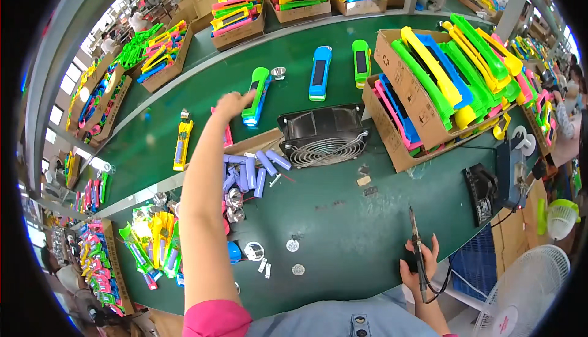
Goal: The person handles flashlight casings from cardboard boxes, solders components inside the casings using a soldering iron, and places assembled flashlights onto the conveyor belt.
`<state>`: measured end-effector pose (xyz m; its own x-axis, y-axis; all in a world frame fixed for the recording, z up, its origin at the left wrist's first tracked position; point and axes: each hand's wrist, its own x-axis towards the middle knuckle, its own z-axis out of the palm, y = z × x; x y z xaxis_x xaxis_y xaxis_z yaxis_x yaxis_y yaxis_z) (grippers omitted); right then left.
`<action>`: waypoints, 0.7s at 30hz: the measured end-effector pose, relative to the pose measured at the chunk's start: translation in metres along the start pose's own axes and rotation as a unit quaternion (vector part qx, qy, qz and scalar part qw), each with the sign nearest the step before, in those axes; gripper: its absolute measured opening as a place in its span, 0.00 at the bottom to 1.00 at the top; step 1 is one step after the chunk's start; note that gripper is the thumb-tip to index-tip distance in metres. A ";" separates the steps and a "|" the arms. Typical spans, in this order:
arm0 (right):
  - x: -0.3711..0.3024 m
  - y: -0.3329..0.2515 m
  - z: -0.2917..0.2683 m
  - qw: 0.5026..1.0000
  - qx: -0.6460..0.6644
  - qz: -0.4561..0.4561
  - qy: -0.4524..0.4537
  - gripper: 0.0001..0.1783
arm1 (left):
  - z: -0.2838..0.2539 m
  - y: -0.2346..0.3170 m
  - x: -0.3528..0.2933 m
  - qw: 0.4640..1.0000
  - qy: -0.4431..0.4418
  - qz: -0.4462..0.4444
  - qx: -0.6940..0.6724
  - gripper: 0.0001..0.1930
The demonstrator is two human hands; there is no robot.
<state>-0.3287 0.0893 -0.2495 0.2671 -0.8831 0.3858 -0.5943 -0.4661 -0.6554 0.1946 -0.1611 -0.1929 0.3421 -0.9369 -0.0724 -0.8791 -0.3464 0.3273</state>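
My left arm reaches across to the far belt. My left hand is at the near left edge of a green and blue flashlight-like casing with a dark panel; its fingers are stretched toward the casing, and whether they touch is unclear. A pink piece lies partly hidden by my forearm. At the lower right, my right hand is closed around a soldering iron, tip pointing up and away. Purple cylindrical battery cells lie in a pile beside my left forearm, with shiny reflector cups near them.
A black fan with a wire guard stands mid-table. Cartons of coloured casings stand at the right, near a soldering station. More casings, blue, green and yellow, lie on the belt. Bagged parts sit at left.
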 end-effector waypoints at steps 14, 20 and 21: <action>0.027 -0.022 -0.041 0.989 0.101 -0.075 0.078 0.12 | -0.028 -0.008 -0.111 0.934 0.324 0.148 0.037 0.25; 0.173 -0.032 -0.067 0.947 -0.041 -0.164 0.272 0.14 | -0.040 0.094 -0.301 0.921 0.137 0.352 0.094 0.34; 0.196 -0.028 -0.069 0.950 0.076 -0.133 0.274 0.18 | -0.022 0.098 -0.323 0.902 0.130 0.404 0.081 0.36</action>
<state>-0.3118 -0.0666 -0.1110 -0.0673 -0.5925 0.8027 -0.4332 -0.7074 -0.5585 0.0055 0.1085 -0.1168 -0.3841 -0.8513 0.3576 -0.9061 0.4218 0.0309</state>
